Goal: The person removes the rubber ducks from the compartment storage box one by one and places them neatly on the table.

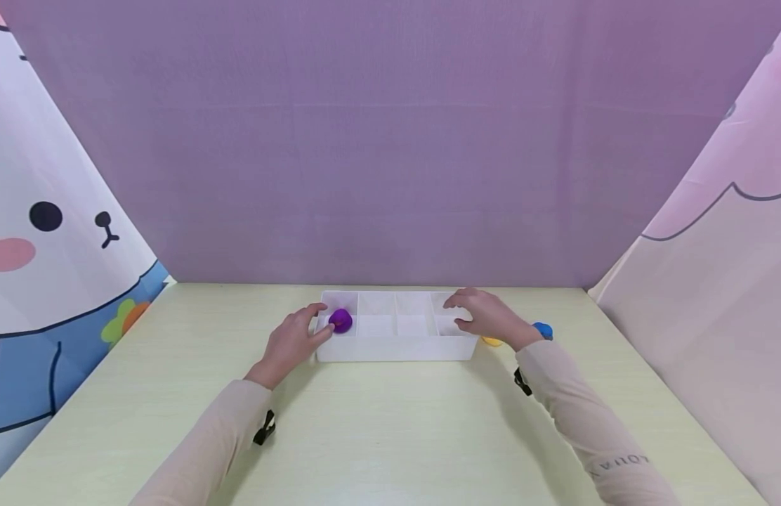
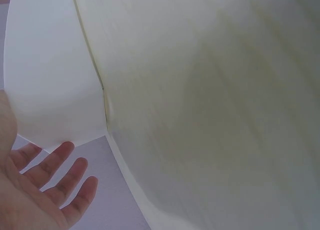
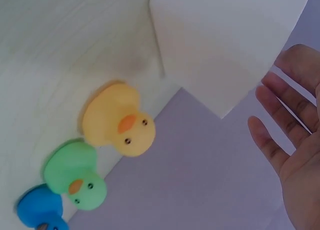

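A white divided tray [image 1: 395, 349] stands on the table, with a purple rubber duck [image 1: 340, 321] in its leftmost compartment. My left hand [image 1: 293, 344] is at the tray's left end, its thumb beside the duck. In the left wrist view its fingers [image 2: 79, 199] are spread and relaxed near the tray's end wall; whether they touch it I cannot tell. Above the rightmost compartment hovers my right hand [image 1: 490, 318], thumb and fingers apart with nothing seen between them. The right wrist view shows that hand [image 3: 300, 165] loosely spread by the tray's corner.
Right of the tray, a yellow rubber duck [image 3: 117, 119], a green one [image 3: 76, 174] and a blue one [image 3: 41, 207] sit in a row on the table [image 1: 390, 436]. In the head view my right forearm partly hides them. A purple backdrop [image 1: 390, 154] rises behind.
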A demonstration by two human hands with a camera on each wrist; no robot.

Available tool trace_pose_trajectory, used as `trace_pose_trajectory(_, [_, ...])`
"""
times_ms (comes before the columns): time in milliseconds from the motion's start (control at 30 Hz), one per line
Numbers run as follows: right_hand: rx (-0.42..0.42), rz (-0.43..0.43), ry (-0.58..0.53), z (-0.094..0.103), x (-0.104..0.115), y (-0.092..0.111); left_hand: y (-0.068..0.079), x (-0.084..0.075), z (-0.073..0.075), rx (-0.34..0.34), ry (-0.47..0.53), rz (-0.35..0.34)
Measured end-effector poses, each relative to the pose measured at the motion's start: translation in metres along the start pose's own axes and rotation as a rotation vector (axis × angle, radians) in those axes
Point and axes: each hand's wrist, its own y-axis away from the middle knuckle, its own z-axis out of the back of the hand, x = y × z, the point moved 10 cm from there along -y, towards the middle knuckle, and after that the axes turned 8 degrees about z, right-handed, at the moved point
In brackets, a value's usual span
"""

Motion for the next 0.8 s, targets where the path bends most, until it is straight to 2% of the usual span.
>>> trace_pose_trajectory(300, [0.004, 0.078, 0.011, -0.005, 0.026, -0.024, 0.0, 0.0, 0.0, -0.003, -0.005, -0.007])
trace_pose_trajectory(800, [0.036, 0.127, -0.027, -0.016, 0.055, -0.065, -0.001, 0.002, -0.002, -0.002, -0.007, 0.002])
